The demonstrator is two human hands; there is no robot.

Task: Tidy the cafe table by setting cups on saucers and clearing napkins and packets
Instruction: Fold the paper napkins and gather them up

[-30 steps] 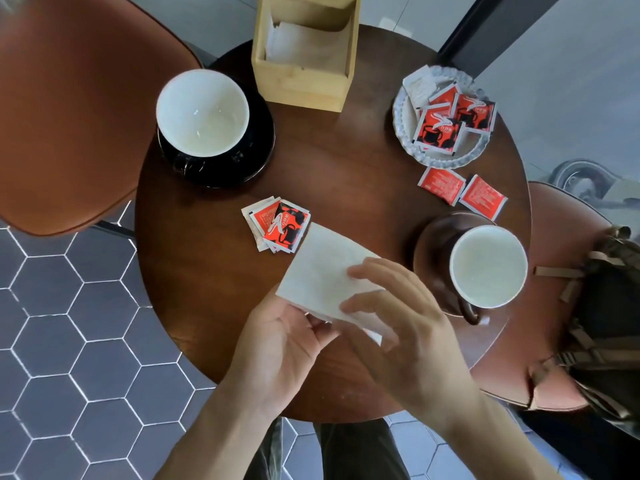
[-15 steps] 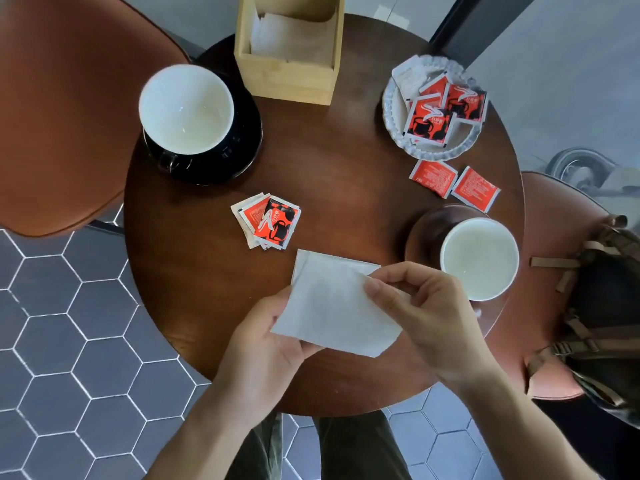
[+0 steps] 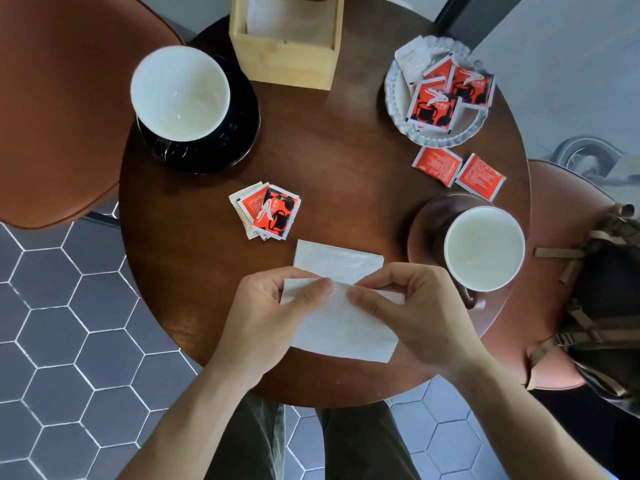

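A white paper napkin (image 3: 341,323) is held over the near edge of the round wooden table (image 3: 332,168). My left hand (image 3: 266,317) pinches its top edge from the left and my right hand (image 3: 412,310) pinches it from the right. A white-lined cup (image 3: 180,93) sits on a black saucer (image 3: 242,133) at the far left. Another cup (image 3: 485,247) sits on a brown saucer (image 3: 426,220) at the right. A small pile of red packets (image 3: 266,211) lies mid-table. Two red packets (image 3: 457,169) lie near the glass dish (image 3: 401,109), which holds several more.
A wooden napkin box (image 3: 287,60) with napkins stands at the table's far edge. A brown chair (image 3: 62,98) is at the left. Another chair (image 3: 568,216) at the right carries a dark backpack (image 3: 609,296). The floor has grey hexagon tiles.
The napkin has been lifted and folded, and both hands now pinch its top edge close together. The camera view has shifted slightly toward the table.
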